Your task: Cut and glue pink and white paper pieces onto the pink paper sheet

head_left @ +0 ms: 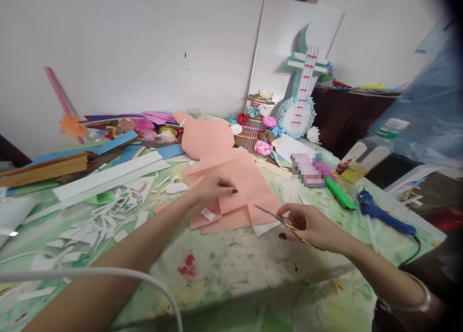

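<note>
salmon-pink layered paper sheets point(249, 192) lie just past the bare front strip of the pale green, paint-stained worktop point(238, 262). near edge is uneven, with a pale corner at right and a small white rectangular piece point(208, 214) on top at left. should be light, floppy, easy to crease or tear; layers may slide on each other. best hold: flat pressure mid-sheet, or a pinch on the edge clear of the blades. right hand point(309, 226) is at the near right corner, fingers gripping small gold-handled metal scissors point(271, 214), tips pointing left over the paper. left hand point(211, 186) is a bit farther in, over the sheets, fingers half curled; can't tell if they pinch paper. beyond: salmon-pink rounded paper shape point(208, 138).
</note>
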A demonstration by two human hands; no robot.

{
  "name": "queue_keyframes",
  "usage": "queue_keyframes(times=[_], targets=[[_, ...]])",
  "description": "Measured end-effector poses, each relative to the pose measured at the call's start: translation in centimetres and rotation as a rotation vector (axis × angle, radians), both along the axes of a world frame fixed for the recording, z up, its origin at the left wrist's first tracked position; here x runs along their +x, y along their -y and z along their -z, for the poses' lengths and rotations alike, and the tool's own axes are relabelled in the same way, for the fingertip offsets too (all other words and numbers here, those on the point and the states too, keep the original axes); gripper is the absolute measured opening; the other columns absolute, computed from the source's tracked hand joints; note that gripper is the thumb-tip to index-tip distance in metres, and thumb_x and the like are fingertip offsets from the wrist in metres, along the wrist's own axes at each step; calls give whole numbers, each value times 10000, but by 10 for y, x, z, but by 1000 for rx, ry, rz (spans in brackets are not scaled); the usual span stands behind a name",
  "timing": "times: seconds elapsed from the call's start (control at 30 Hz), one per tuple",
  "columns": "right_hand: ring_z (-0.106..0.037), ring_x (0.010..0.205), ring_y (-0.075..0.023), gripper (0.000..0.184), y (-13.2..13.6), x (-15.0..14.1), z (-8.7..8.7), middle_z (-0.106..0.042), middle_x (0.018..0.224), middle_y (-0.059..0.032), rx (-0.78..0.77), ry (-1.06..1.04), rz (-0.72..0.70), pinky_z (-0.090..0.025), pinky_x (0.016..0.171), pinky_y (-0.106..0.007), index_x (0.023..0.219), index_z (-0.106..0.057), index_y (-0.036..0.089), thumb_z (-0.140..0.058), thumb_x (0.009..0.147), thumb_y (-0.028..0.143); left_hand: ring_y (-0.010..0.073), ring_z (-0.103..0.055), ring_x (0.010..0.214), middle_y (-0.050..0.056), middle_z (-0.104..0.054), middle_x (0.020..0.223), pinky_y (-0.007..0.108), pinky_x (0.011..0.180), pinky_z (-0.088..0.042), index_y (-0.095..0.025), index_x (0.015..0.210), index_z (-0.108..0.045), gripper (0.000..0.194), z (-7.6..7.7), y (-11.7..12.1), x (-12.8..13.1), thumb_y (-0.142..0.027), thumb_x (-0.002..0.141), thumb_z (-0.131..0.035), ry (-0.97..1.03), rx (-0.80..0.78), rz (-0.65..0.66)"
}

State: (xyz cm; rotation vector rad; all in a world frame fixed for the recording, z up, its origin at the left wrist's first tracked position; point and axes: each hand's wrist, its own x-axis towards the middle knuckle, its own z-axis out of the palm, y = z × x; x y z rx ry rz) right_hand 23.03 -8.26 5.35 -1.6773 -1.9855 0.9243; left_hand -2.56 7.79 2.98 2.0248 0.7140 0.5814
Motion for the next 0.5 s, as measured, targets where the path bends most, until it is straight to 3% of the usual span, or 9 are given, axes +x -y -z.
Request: queue_keyframes(times=[0.1, 0.2, 0.5], targets=[[-392, 561, -101, 240, -24, 8, -4, -468, 625, 47, 161, 220, -94, -284, 527, -226, 867, -585, 175, -687, 711, 326, 185, -644, 830, 54, -735, 862, 267, 746, -479, -139, 814, -727, 177, 1, -11, 2, -294, 763, -658, -16, -16, 34], [-423, 585, -114, 197, -42, 12, -7, -501, 654, 31, 213, 334, -195, -304, 558, -237, 871, -574, 174, -651, 711, 259, 179, -642, 824, 55, -734, 869, 266, 748, -480, -140, 828, -731, 187, 4, -11, 4, -302, 763, -662, -18, -47, 70], [-406, 598, -113, 189, -64, 2, -3, -447, 651, 41, 193, 304, -358, -315, 558, -217, 824, -540, 189, -569, 651, 119, 165, -637, 761, 61, -724, 799, 274, 719, -493, -126, 768, -711, 225, 16, 0, -2, -347, 752, -680, 64, -115, 50]])
